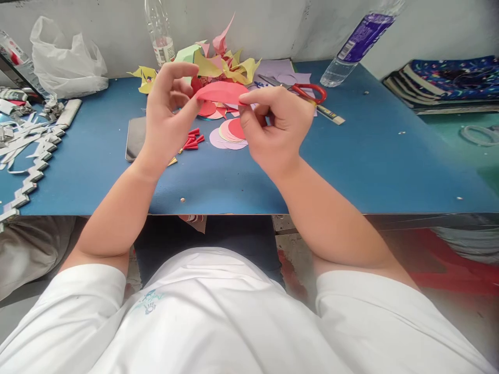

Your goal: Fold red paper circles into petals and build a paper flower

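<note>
A red paper circle (222, 92), which looks folded into a half-round, is held up above the table between both hands. My left hand (167, 117) has its thumb at the paper's left end, with the fingers curled above. At the opposite end, my right hand (278, 122) pinches the paper between thumb and forefinger. Below lies a fanned pile of pink, cream and lilac paper circles (228, 139). Small red cone-shaped rolls (194, 140) sit beside my left wrist. Behind the hands is a heap of yellow, pink and green paper scraps (226, 65).
Red-handled scissors (312, 92) and a yellow box cutter (331, 115) lie right of the scraps. A phone (135, 136) is partly behind my left arm. Bottles (354, 47) stand at the back. Folded grey paper strips (29, 176) and a plastic bag (68, 65) occupy the left side.
</note>
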`<state>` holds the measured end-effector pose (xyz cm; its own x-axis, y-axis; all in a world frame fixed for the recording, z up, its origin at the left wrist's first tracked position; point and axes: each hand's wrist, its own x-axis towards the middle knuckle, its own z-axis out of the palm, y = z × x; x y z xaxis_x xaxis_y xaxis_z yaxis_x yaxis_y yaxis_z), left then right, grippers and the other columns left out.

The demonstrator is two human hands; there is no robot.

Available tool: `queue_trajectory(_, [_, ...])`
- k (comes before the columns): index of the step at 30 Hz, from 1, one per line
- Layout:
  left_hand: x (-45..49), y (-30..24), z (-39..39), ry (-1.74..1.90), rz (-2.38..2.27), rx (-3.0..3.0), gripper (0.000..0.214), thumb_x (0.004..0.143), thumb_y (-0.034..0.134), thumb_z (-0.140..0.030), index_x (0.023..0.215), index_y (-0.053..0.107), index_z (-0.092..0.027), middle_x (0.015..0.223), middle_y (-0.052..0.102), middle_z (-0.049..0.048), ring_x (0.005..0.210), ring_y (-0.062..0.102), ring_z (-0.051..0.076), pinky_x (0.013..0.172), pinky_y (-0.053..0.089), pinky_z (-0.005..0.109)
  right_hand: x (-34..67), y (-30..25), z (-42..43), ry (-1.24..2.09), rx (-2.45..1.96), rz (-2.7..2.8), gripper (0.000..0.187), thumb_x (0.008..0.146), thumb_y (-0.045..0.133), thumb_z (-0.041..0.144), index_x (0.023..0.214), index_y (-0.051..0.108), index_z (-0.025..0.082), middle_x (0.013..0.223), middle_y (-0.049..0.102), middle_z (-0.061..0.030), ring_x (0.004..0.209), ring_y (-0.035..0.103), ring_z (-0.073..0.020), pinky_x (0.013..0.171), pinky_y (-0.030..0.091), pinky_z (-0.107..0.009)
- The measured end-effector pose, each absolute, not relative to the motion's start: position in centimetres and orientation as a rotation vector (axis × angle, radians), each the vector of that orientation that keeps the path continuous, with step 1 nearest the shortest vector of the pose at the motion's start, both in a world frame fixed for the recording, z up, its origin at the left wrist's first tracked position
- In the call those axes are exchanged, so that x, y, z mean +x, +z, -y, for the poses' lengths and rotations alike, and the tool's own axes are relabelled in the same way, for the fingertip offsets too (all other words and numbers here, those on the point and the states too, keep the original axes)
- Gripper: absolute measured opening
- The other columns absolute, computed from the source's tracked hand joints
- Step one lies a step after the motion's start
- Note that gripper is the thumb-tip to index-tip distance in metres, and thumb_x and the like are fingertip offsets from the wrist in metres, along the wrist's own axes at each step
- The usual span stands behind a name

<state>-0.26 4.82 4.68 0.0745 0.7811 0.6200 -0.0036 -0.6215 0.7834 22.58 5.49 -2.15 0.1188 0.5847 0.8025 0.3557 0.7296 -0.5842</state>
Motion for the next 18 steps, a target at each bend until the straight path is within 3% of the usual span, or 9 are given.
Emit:
queue_trajectory(3, [0.0, 5.5, -3.1, 1.149, -0.579, 1.351, 0.031, 0.119, 0.080, -0.055, 0.147, 0.082, -0.041, 0.109, 0.089, -0.0003, 0.085, 0.081, 0.024, 0.074, 0.061, 0.039, 22.7, -2.0, -5.1, 0.110, -0.787, 1.514, 0.032, 0.118, 0.083, 0.075, 0.118, 0.088, 0.043, 0.087, 0.078, -0.0053, 0.089, 0.078, -0.0382, 0.101, 0.073, -0.064])
queue_trajectory(4, [0.2, 5.7, -2.6, 1.149, -0.542, 1.314, 0.031, 0.121, 0.080, -0.058, 0.145, 0.082, -0.038, 0.110, 0.089, 0.0006, 0.089, 0.085, 0.024, 0.074, 0.064, 0.038, 22.7, -1.9, -5.0, 0.088, -0.777, 1.530, 0.030, 0.118, 0.081, 0.074, 0.120, 0.088, 0.044, 0.092, 0.081, -0.0055, 0.089, 0.078, -0.0380, 0.101, 0.073, -0.064])
queue_trajectory(6, [0.4, 5.9, -2.0, 1.214, -0.566, 1.360, 0.031, 0.114, 0.093, -0.054, 0.139, 0.083, -0.037, 0.109, 0.088, -0.0004, 0.094, 0.089, 0.024, 0.078, 0.068, 0.037, 22.9, -1.8, -4.9, 0.085, -0.727, 1.559, 0.028, 0.118, 0.081, 0.072, 0.122, 0.088, 0.045, 0.101, 0.085, -0.0062, 0.092, 0.079, -0.0387, 0.101, 0.073, -0.066])
queue_trajectory(9, [0.7, 5.8, -2.0, 1.310, -0.751, 1.489, 0.049, 0.093, 0.110, -0.040, 0.133, 0.081, -0.043, 0.103, 0.089, -0.0032, 0.097, 0.092, 0.027, 0.086, 0.073, 0.040, 23.0, -1.7, -4.9, 0.148, -0.664, 1.587, 0.031, 0.116, 0.084, 0.073, 0.118, 0.087, 0.042, 0.109, 0.086, -0.0080, 0.105, 0.086, -0.0422, 0.101, 0.075, -0.068])
queue_trajectory(13, [1.1, 5.7, -1.9, 1.370, -0.851, 1.513, 0.054, 0.085, 0.106, -0.025, 0.130, 0.080, -0.039, 0.114, 0.092, -0.0003, 0.112, 0.093, 0.030, 0.093, 0.076, 0.042, 22.6, -1.8, -5.1, 0.216, -0.676, 1.535, 0.046, 0.113, 0.085, 0.085, 0.111, 0.083, 0.039, 0.109, 0.085, -0.0090, 0.103, 0.083, -0.0399, 0.087, 0.077, -0.063])
queue_trajectory(18, [1.5, 5.9, -1.2, 1.384, -0.731, 1.520, 0.046, 0.086, 0.101, -0.020, 0.127, 0.081, -0.030, 0.117, 0.090, 0.0023, 0.111, 0.091, 0.027, 0.098, 0.076, 0.040, 21.4, -2.2, -5.7, 0.240, -0.576, 1.469, 0.066, 0.107, 0.079, 0.104, 0.113, 0.074, 0.039, 0.102, 0.078, -0.0070, 0.085, 0.069, -0.0324, 0.072, 0.066, -0.054])
